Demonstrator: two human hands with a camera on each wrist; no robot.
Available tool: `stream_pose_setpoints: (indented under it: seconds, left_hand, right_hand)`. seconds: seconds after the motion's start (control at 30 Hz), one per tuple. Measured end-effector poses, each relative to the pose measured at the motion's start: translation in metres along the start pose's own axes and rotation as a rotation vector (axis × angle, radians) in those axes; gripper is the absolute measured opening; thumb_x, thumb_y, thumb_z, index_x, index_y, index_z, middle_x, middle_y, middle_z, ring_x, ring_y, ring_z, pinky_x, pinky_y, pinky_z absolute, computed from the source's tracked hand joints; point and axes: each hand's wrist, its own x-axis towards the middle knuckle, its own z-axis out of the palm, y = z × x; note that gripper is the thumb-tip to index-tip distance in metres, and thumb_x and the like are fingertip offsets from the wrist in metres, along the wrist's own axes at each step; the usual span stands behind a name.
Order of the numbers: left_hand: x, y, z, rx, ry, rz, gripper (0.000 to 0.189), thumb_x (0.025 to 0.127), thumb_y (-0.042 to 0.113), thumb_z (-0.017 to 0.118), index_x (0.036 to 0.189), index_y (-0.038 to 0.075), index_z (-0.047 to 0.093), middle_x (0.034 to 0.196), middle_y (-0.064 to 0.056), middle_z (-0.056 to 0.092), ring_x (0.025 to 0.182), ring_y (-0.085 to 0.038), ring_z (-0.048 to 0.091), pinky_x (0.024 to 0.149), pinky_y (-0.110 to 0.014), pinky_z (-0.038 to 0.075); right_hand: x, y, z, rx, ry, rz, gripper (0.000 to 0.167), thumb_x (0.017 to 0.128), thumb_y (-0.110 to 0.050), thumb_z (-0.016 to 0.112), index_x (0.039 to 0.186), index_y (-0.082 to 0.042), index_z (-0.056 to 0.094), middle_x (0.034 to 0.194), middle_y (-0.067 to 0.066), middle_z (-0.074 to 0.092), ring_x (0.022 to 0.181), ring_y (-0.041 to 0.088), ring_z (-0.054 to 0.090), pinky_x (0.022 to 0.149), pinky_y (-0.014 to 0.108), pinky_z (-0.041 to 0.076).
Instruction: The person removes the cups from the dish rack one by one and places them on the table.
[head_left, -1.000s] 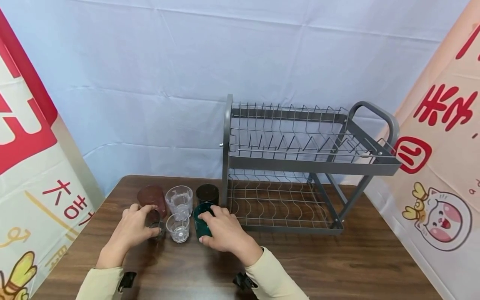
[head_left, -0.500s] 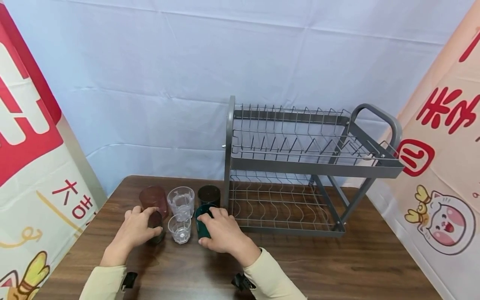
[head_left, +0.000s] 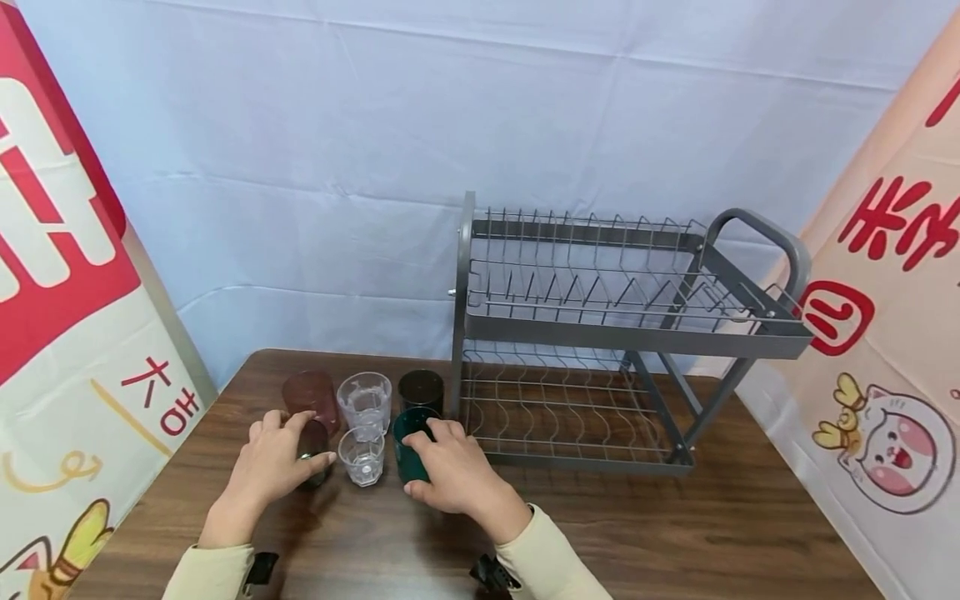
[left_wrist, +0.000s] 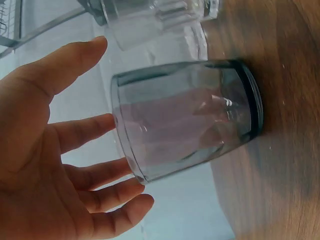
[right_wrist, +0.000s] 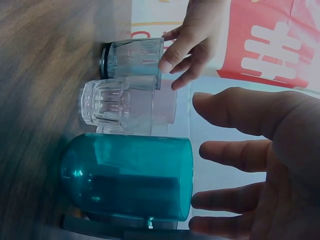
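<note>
My left hand (head_left: pixel 273 458) is spread around a smoky grey glass (left_wrist: pixel 185 120) that stands upright at the front left. In the left wrist view the fingertips lie right at its rim, and the thumb is held away from it. My right hand (head_left: pixel 457 467) reaches over a teal glass (right_wrist: pixel 130 175) with rounded lower sides. Its extended fingers are close to the rim, the thumb apart. Between the hands stands a small clear faceted glass (head_left: pixel 362 458). Behind it are a larger clear glass (head_left: pixel 365 398), a reddish glass (head_left: pixel 309 396) and a dark brown glass (head_left: pixel 422 390).
A two-tier grey dish rack (head_left: pixel 630 333) with wire shelves stands right of the glasses, its left post close to the brown glass. The wooden table (head_left: pixel 675 533) ends at a pale cloth backdrop (head_left: pixel 337 167). Printed banners (head_left: pixel 892 333) hang at both sides.
The head view has shifted slightly, so the scene sits a little further right. Both hands stay at the same two glasses; the left thumb reaches slightly further right, and the right hand has eased back slightly.
</note>
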Motion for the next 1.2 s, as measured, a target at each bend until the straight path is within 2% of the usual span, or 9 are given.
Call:
stream_pose_setpoints:
  seconds: [0.2, 0.47, 0.63, 0.87, 0.97, 1.2]
  left_hand:
    - [-0.007, 0.005, -0.005, -0.009, 0.043, 0.017, 0.061, 0.071, 0.035, 0.077, 0.119, 0.003, 0.058, 0.110, -0.031, 0.044, 0.094, -0.049, 0.043, 0.063, -0.058, 0.041]
    - [-0.027, 0.019, -0.010, -0.055, 0.121, 0.045, 0.055, 0.071, 0.028, 0.078, 0.116, 0.002, 0.060, 0.110, -0.026, 0.048, 0.097, -0.047, 0.045, 0.068, -0.059, 0.038]
    - [-0.029, 0.024, -0.009, -0.057, 0.160, 0.075, 0.052, 0.070, 0.025, 0.079, 0.113, 0.004, 0.062, 0.109, -0.023, 0.051, 0.097, -0.045, 0.048, 0.070, -0.058, 0.039]
    - [-0.040, 0.038, -0.005, -0.090, 0.177, 0.092, 0.048, 0.069, 0.023, 0.080, 0.112, 0.005, 0.065, 0.107, -0.020, 0.054, 0.095, -0.042, 0.051, 0.072, -0.058, 0.040]
    - [-0.044, 0.041, 0.000, -0.085, 0.204, 0.122, 0.047, 0.068, 0.022, 0.080, 0.109, 0.005, 0.066, 0.104, -0.018, 0.055, 0.093, -0.039, 0.052, 0.071, -0.056, 0.042]
    - [-0.052, 0.046, 0.010, -0.054, 0.291, 0.249, 0.040, 0.064, 0.021, 0.082, 0.099, 0.007, 0.068, 0.095, -0.008, 0.057, 0.086, -0.030, 0.056, 0.060, -0.048, 0.045]
  right_hand:
    - [-0.005, 0.000, 0.002, 0.003, 0.028, -0.004, 0.052, 0.085, -0.038, 0.067, 0.130, -0.019, 0.052, 0.137, 0.017, 0.040, 0.125, 0.034, 0.036, 0.091, 0.051, 0.039]
    - [-0.023, 0.006, 0.004, 0.052, 0.072, 0.005, 0.050, 0.083, -0.034, 0.069, 0.127, -0.016, 0.054, 0.135, 0.018, 0.042, 0.122, 0.035, 0.039, 0.088, 0.052, 0.041]
    - [-0.032, 0.014, 0.003, 0.079, 0.104, 0.013, 0.049, 0.084, -0.032, 0.069, 0.126, -0.014, 0.054, 0.134, 0.020, 0.042, 0.122, 0.037, 0.039, 0.087, 0.055, 0.040]
    - [-0.045, 0.024, 0.001, 0.082, 0.143, 0.001, 0.046, 0.084, -0.030, 0.069, 0.124, -0.013, 0.056, 0.133, 0.020, 0.044, 0.120, 0.038, 0.041, 0.084, 0.055, 0.041]
    - [-0.050, 0.028, 0.000, 0.073, 0.169, 0.004, 0.044, 0.084, -0.029, 0.069, 0.123, -0.012, 0.056, 0.131, 0.020, 0.045, 0.118, 0.038, 0.043, 0.083, 0.055, 0.042]
    - [-0.066, 0.043, 0.001, 0.068, 0.188, 0.042, 0.044, 0.083, -0.029, 0.069, 0.122, -0.011, 0.058, 0.130, 0.021, 0.046, 0.116, 0.039, 0.044, 0.081, 0.056, 0.043]
